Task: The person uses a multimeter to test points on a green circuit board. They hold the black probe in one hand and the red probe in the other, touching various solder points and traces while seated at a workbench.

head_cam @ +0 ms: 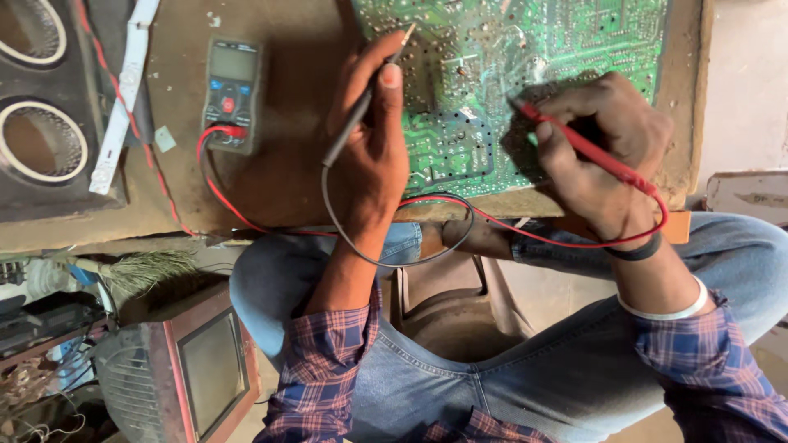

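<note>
A green circuit board [574, 41] lies solder side up on the brown workbench [287, 148]. My left hand [373, 152] grips a black test probe [361, 107], its metal tip resting near the board's left edge. My right hand [595, 148] pinches a red test probe [587, 148], tip pressed on the board's middle. Red and black leads loop below the bench edge and run to a grey multimeter [231, 94] at the left.
A dark speaker box with two round cones [41, 123] stands at the far left beside a white strip [119, 107]. Below the bench sit an old small television [209, 373], a brush [139, 269] and tangled wires. My knees in blue jeans are under the bench edge.
</note>
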